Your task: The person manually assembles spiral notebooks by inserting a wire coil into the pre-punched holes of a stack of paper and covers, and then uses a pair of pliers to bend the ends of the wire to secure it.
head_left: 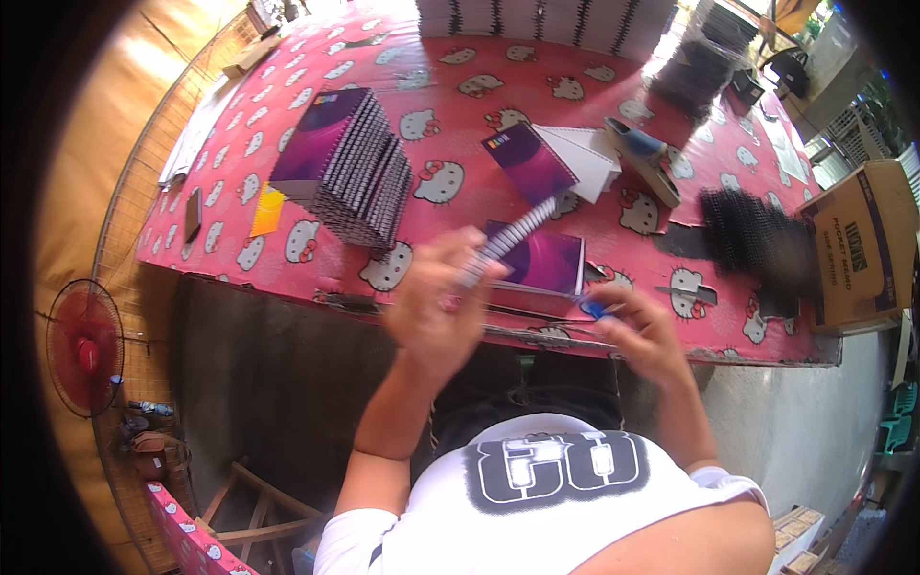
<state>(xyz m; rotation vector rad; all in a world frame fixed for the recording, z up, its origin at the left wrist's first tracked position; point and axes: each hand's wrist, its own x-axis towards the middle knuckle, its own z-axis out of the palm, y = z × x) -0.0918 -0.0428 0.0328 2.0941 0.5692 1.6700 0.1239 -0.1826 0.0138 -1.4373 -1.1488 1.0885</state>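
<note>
Centrally, the blurred left hand (pixel 436 297) pinches a slim, coil-ribbed notebook (pixel 517 233); just lower right, the right hand (pixel 644 331) pinches a small blue piece (pixel 595 310). Glossy purple notebooks (pixel 321 153) stack squarely upper left, and wiry black coils (pixel 747 230) heap at right on the pink patterned tabletop (pixel 450 105).

a slim spiral binding (pixel 513 235) in black and white stripes is held in the left hand (pixel 433 302), slanting from the fingers toward the upper right, its nearer end blurred and partly covered by the hand. beyond the near edge of the pink table (pixel 450 115), between the two hands, a purple notebook (pixel 551 261) with lighter curved streaks on its cover lies flat. a small blue thing (pixel 594 309) sits at the fingers of the right hand (pixel 647 335), too blurred to tell its kind.
</note>
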